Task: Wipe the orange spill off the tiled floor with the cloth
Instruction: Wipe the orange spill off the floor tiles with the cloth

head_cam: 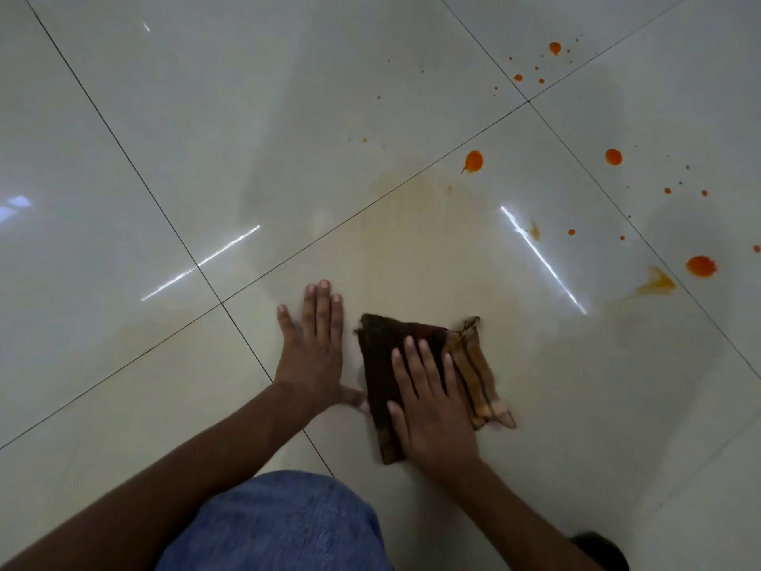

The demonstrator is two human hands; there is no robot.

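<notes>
Cloth (381, 356): folded, dark brown with an orange-tan striped side; lies flat on the floor, low and centre, under the right hand; its near part is hidden by the palm.
Right hand (436, 410): laid flat on the cloth, fingers straight and a little spread, pressing down; the little finger is blurred at the cloth's right edge.
Left hand (311, 344): flat on bare tile just left of the cloth, fingers straight and apart, holding nothing; thumb points at the cloth, contact not clear.
Floor (123, 199): glossy pale tiles with dark grout lines; bright streaks of reflected light.
Smear (412, 224): faint yellowish film on the tiles just beyond the cloth; edges hard to trace.
Spill (472, 161): orange drops and specks scattered to the far right, well apart from the cloth; one drop is cut by the right edge.
Knee (280, 525): blue denim, bottom centre, cut off by the lower edge.
Dark shape (601, 550): bottom right, cut off; cannot tell what it is.
</notes>
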